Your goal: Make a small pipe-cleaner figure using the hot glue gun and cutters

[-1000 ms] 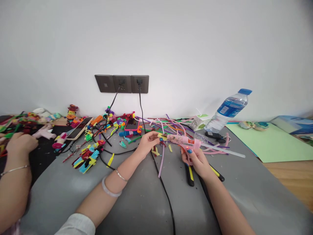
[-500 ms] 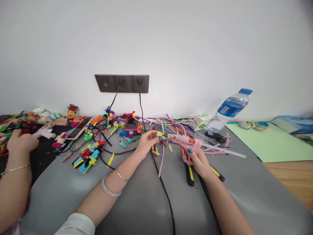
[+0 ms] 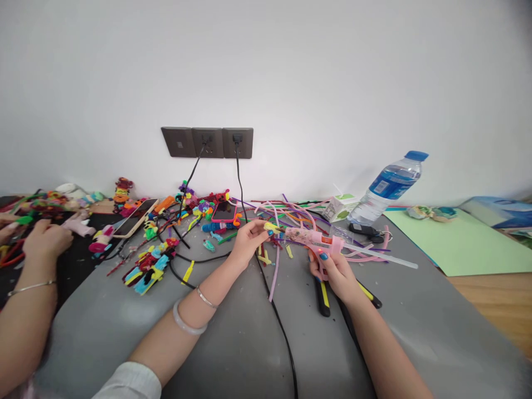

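Observation:
My left hand [image 3: 250, 242] pinches a small yellow fuzzy piece [image 3: 272, 227], which looks like pipe cleaner. Wrapped round the handle of a pink glue gun [image 3: 310, 237] is my right hand [image 3: 336, 272]. The gun's nozzle points left and is at or very close to the yellow piece; I cannot tell if they touch. A clear glue stick [image 3: 384, 255] sticks out of the gun's rear. Beneath my right hand lies a tool with black and yellow handles [image 3: 323, 298], its head hidden. Loose yellow bits [image 3: 290, 251] lie just below the nozzle.
Pink and purple pipe cleaners [image 3: 276, 271] spread behind the gun. A water bottle [image 3: 387, 185] leans on the wall beside a small carton [image 3: 341, 208]. Black cables [image 3: 279, 321] cross the grey mat. Pipe-cleaner figures [image 3: 149, 266] lie left, near another person's hand [image 3: 46, 241].
My left hand has shifted very slightly left with the yellow piece, away from the nozzle. The glue gun stays almost still. The other person's hand at the left has moved a little right.

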### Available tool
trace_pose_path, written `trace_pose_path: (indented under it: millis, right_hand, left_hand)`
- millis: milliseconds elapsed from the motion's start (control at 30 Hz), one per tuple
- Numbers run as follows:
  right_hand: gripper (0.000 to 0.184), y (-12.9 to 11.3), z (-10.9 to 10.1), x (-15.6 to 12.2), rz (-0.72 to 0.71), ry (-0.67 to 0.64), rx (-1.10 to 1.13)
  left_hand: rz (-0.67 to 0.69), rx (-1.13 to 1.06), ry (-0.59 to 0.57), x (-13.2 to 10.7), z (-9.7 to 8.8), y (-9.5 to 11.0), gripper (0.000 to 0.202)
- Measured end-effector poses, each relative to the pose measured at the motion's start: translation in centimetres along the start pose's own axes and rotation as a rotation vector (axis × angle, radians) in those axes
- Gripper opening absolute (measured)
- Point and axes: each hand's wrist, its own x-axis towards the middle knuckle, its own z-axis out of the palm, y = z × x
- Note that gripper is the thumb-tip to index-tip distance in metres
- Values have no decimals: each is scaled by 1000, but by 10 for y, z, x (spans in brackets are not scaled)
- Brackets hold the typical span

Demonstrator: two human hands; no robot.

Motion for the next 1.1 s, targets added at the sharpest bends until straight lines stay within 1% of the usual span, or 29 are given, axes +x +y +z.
trace_pose_path:
  millis: [400,633,767,900,967,1100]
  right_hand:
    - [59,0,0,0,-7,7,4]
    - [58,1,-1,0,-15,-3,-18]
    - [57,0,0,0,-17,0,2]
    - [56,1,1,-1,-16,32,64]
    - [56,2,1,-2,-13,46,91]
    - [57,4,0,-3,-17,55,101]
  left_hand:
    - [26,-28,22,1,0,-2,41]
    - [44,-37,25,1,1,1,37]
    - [40,-37,21,1,0,2,36]
    - [33,-14,28,1,0,2,37]
    - [30,9,17,1,0,2,37]
    - [15,40,-52,-1,2,3,32]
